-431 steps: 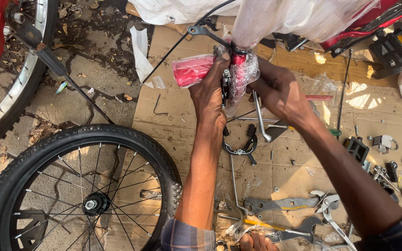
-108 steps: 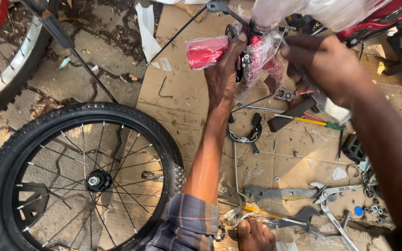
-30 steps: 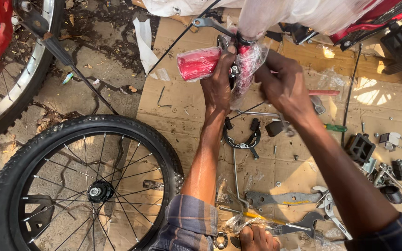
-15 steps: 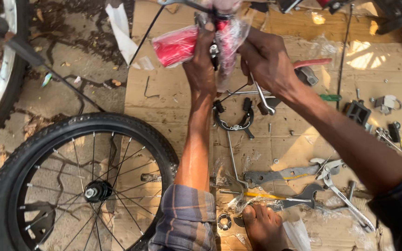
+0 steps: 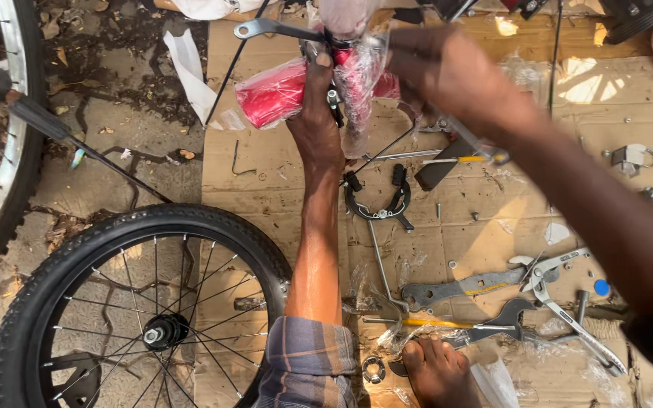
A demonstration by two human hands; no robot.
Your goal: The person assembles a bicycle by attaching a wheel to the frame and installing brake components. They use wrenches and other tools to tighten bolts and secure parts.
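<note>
Red grip (image 5: 270, 94): plastic-wrapped, top centre, upper bike parts cut off by frame.
Left hand (image 5: 317, 121): clamped on grip.
Right hand (image 5: 447, 75): motion-blurred beside wrap, hold unreadable.
Wheel (image 5: 137, 302): lower left, partly cropped.

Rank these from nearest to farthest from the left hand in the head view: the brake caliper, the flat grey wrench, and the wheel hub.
Measured from the left hand:
1. Brake caliper, on the cardboard just below and to its right.
2. Flat grey wrench, farther down and to the right on the cardboard.
3. Wheel hub, lower left, at the centre of the black tyre.
</note>
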